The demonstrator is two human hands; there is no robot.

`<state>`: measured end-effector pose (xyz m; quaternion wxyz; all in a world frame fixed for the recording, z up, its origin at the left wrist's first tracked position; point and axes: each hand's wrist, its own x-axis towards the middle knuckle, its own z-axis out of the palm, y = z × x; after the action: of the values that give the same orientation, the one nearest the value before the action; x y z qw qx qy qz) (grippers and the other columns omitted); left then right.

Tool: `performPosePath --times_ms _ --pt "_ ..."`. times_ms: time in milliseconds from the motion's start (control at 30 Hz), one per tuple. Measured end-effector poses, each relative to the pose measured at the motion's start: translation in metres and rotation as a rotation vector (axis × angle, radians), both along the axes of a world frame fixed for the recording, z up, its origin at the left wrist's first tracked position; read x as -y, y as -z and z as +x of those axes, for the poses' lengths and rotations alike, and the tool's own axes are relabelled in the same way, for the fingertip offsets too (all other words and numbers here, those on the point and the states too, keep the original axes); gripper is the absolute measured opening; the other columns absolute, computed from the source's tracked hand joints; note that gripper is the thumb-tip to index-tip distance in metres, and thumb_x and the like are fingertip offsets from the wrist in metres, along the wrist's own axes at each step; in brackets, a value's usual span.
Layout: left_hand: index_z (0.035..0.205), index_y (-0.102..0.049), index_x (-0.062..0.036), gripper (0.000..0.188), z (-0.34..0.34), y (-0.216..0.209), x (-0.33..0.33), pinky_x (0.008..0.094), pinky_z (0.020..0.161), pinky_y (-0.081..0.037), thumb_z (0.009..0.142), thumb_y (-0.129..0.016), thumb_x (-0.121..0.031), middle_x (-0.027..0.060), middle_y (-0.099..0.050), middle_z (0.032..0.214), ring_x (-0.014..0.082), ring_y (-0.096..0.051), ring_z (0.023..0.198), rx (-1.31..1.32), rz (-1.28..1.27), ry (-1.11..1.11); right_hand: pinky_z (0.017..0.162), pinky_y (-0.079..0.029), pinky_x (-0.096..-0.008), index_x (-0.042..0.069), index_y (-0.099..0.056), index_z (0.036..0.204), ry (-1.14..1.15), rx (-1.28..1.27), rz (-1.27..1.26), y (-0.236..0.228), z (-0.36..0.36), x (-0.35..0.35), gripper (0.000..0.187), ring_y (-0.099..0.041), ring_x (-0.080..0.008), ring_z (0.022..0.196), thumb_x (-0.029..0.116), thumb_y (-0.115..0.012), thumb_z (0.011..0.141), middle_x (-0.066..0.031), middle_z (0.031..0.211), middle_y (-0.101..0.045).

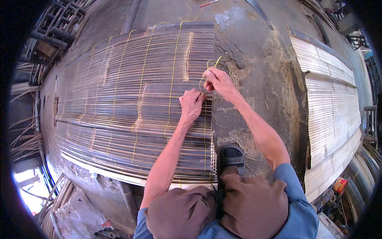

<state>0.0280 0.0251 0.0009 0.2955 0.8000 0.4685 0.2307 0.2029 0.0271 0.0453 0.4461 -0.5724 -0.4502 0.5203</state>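
A wide slatted bamboo mat [131,99] lies on the floor before me, its thin strips running crosswise and tied by rows of yellow cord. At its right edge my left hand [191,104] is closed in a pinch over the strip ends, beside the last row of cord. Just above and to the right, my right hand [218,83] is closed on a yellow cord [218,62], whose loose end curls up past the knuckles. A loop of the cord hangs between the two hands. What lies under the left fingertips is hidden.
A second, paler slatted mat [332,103] lies to the right. Beyond the hands are a curved blade [260,15] and a thin red stick-like item [208,3]. My sandalled foot [232,156] rests beside the mat's edge. Bundled strips [26,139] stand at the far left.
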Motion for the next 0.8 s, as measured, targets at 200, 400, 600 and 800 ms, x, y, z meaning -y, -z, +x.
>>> performPosePath --times_ms 200,400,600,800 --pt "0.080 -0.066 -0.0088 0.023 0.006 0.002 0.001 0.0419 0.080 -0.033 0.094 -0.062 -0.027 0.0034 -0.061 0.087 0.0248 -0.055 0.089 -0.006 0.075 -0.030 0.068 -0.050 -0.0248 0.008 -0.061 0.132 -0.312 -0.110 -0.069 0.031 0.019 0.022 0.032 -0.058 -0.0072 0.073 0.009 -0.042 0.106 0.0002 0.083 -0.063" --pt "0.081 -0.066 -0.0087 0.021 0.006 0.001 0.003 0.0413 0.081 -0.033 0.093 -0.062 -0.026 0.0034 -0.060 0.086 0.0242 -0.054 0.090 0.034 0.056 -0.042 0.061 -0.043 -0.0241 0.009 -0.069 0.121 -0.083 -0.018 -0.043 0.034 0.021 0.026 0.027 -0.048 -0.0069 0.065 0.009 -0.053 0.100 0.0042 0.073 -0.055" --pt "0.086 -0.067 -0.0090 0.012 0.007 0.005 0.000 0.0407 0.083 -0.034 0.087 -0.062 -0.020 0.0033 -0.060 0.088 0.0241 -0.054 0.092 -0.074 0.047 -0.040 0.073 -0.048 -0.0272 0.003 -0.068 0.113 -0.289 0.126 0.026 0.021 0.009 0.023 0.020 -0.057 -0.0085 0.080 0.015 -0.062 0.098 -0.0001 0.086 -0.066" --pt "0.085 -0.068 -0.0096 0.013 0.002 -0.012 0.006 0.0406 0.085 -0.034 0.085 -0.064 -0.021 0.0027 -0.061 0.092 0.0254 -0.054 0.093 0.012 0.095 0.055 0.059 -0.041 -0.0401 0.000 -0.052 0.084 0.014 0.489 0.199 0.015 0.004 0.008 0.027 -0.045 -0.0277 0.060 0.022 -0.066 0.092 -0.0134 0.065 -0.051"
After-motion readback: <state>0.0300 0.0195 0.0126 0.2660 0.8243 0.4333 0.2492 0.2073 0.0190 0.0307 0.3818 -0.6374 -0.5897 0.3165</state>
